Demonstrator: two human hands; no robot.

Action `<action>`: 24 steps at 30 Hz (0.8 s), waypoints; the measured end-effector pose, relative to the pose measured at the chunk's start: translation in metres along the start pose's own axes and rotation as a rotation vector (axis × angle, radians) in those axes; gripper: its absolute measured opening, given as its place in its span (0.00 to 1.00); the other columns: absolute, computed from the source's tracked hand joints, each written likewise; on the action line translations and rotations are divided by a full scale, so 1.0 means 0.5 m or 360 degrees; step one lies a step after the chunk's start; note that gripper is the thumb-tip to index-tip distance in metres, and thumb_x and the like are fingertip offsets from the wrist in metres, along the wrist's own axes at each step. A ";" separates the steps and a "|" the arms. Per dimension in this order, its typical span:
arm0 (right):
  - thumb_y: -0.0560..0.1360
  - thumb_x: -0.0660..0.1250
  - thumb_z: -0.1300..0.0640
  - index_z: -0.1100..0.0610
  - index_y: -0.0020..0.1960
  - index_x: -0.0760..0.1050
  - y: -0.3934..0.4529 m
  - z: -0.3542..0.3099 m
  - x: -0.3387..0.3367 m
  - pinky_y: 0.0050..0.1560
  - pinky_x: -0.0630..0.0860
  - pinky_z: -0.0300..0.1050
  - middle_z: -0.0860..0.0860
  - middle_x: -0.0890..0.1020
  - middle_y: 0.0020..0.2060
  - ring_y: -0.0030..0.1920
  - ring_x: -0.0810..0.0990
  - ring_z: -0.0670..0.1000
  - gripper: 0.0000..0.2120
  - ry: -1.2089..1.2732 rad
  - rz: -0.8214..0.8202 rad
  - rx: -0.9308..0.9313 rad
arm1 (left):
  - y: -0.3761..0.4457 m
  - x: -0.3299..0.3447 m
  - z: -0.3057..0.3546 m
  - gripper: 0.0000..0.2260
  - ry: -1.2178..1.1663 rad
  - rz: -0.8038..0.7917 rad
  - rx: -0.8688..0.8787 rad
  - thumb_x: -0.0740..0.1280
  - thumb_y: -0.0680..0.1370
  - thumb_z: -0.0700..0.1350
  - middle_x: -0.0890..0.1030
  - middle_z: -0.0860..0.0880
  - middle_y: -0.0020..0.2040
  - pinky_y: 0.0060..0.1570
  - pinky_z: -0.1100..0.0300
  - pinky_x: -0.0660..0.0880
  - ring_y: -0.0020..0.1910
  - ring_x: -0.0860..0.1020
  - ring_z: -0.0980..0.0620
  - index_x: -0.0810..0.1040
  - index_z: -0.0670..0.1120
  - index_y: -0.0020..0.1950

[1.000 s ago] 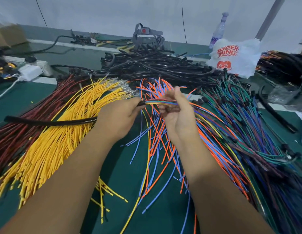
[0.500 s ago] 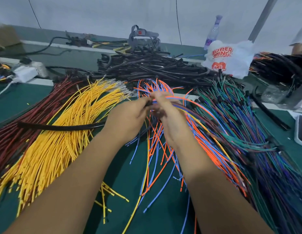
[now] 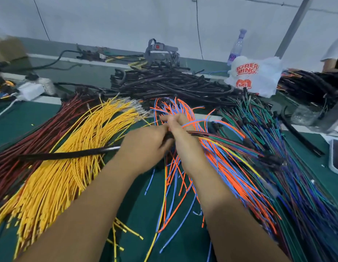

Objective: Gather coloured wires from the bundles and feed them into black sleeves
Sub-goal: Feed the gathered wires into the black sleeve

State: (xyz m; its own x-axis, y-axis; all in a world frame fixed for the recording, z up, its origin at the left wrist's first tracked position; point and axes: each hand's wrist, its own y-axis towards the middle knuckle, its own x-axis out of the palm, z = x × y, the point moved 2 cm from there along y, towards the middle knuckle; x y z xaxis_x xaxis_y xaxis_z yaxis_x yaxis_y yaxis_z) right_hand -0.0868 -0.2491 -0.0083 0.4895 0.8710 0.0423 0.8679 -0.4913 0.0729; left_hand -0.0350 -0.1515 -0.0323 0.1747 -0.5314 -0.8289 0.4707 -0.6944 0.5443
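Observation:
My left hand (image 3: 145,146) grips the mouth end of a long black sleeve (image 3: 70,154) that stretches left over the yellow wires (image 3: 70,157). My right hand (image 3: 180,133) pinches a thin gathered group of coloured wires (image 3: 211,136) right at the sleeve's mouth; the two hands touch there. The gathered wires trail off to the right over the orange and blue bundle (image 3: 230,167). The sleeve's opening is hidden between my fingers.
Dark red wires (image 3: 32,138) lie far left, green and purple wires (image 3: 277,148) far right. A heap of black sleeves (image 3: 164,82) fills the back, beside a white plastic bag (image 3: 255,74) and a bottle (image 3: 237,46). A phone (image 3: 336,157) sits at the right edge.
My right hand has slid left along the gathered wires until it meets my left hand at the sleeve's mouth. The sleeve has tilted slightly lower at its left end.

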 end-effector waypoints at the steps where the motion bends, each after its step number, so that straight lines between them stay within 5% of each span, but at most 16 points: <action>1: 0.82 0.56 0.62 0.69 0.49 0.73 -0.003 0.020 0.000 0.46 0.70 0.39 0.69 0.76 0.46 0.48 0.76 0.49 0.11 0.0022 -0.0012 -0.0089 | 0.001 0.001 0.010 0.17 -0.0022 0.0016 0.0023 0.52 0.77 0.55 0.81 0.45 0.44 0.32 0.54 0.63 0.43 0.79 0.40 0.73 0.47 0.56; 3: 0.79 0.62 0.61 0.61 0.54 0.75 -0.011 0.039 -0.003 0.50 0.72 0.39 0.58 0.79 0.48 0.45 0.77 0.44 0.06 0.0150 -0.0063 -0.0167 | 0.002 0.001 0.014 0.18 -0.0075 0.0040 -0.0045 0.52 0.78 0.54 0.81 0.42 0.44 0.33 0.53 0.65 0.44 0.79 0.38 0.72 0.45 0.58; 6: 0.72 0.71 0.57 0.55 0.53 0.77 -0.012 0.037 -0.015 0.54 0.74 0.45 0.52 0.81 0.46 0.48 0.79 0.48 0.10 0.0200 -0.0219 -0.0235 | 0.003 -0.005 -0.006 0.16 -0.0231 0.0061 -0.0268 0.53 0.81 0.52 0.81 0.42 0.45 0.35 0.52 0.69 0.45 0.78 0.38 0.74 0.49 0.62; 8: 0.74 0.67 0.56 0.53 0.46 0.74 -0.005 0.009 -0.015 0.45 0.73 0.38 0.53 0.79 0.41 0.41 0.77 0.47 0.02 0.0282 -0.0222 -0.0059 | 0.004 -0.010 -0.020 0.13 -0.0256 0.0078 -0.0368 0.55 0.81 0.53 0.80 0.44 0.40 0.32 0.54 0.63 0.41 0.76 0.40 0.75 0.50 0.57; 10: 0.77 0.62 0.57 0.53 0.40 0.68 0.005 -0.013 -0.027 0.37 0.67 0.36 0.53 0.73 0.35 0.33 0.73 0.45 0.08 0.0374 -0.0066 0.0191 | 0.004 -0.014 -0.028 0.11 -0.0236 0.0055 -0.0382 0.55 0.81 0.55 0.73 0.50 0.32 0.29 0.55 0.58 0.35 0.72 0.43 0.72 0.51 0.48; 14: 0.74 0.65 0.47 0.54 0.38 0.69 0.003 0.011 -0.047 0.24 0.61 0.35 0.50 0.70 0.25 0.20 0.68 0.44 0.12 0.0714 0.0234 0.0021 | -0.003 -0.018 -0.036 0.13 -0.0142 -0.0058 -0.0247 0.57 0.79 0.60 0.68 0.55 0.30 0.26 0.58 0.55 0.29 0.65 0.57 0.64 0.54 0.38; 17: 0.79 0.60 0.44 0.56 0.36 0.71 -0.009 0.037 -0.055 0.24 0.70 0.35 0.48 0.74 0.20 0.21 0.73 0.44 0.19 0.0633 0.0380 0.0011 | -0.006 -0.021 -0.041 0.13 -0.0098 -0.0087 -0.0143 0.57 0.76 0.60 0.72 0.55 0.36 0.30 0.57 0.60 0.36 0.69 0.53 0.71 0.52 0.44; 24: 0.80 0.62 0.47 0.54 0.39 0.74 -0.001 0.046 -0.054 0.29 0.76 0.37 0.45 0.79 0.22 0.25 0.78 0.41 0.16 0.0445 0.0413 0.0024 | 0.000 -0.013 -0.023 0.09 -0.0237 -0.0157 0.0033 0.60 0.80 0.47 0.75 0.49 0.48 0.48 0.56 0.63 0.52 0.70 0.47 0.74 0.44 0.56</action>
State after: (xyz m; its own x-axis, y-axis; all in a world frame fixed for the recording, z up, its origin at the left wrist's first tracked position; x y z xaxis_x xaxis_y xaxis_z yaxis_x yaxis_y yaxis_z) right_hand -0.0985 -0.2723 -0.0324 0.6530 0.6827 0.3279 0.7203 -0.6936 0.0097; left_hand -0.0263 -0.1423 -0.0283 -0.0022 -0.5253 -0.8509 0.4610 -0.7557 0.4652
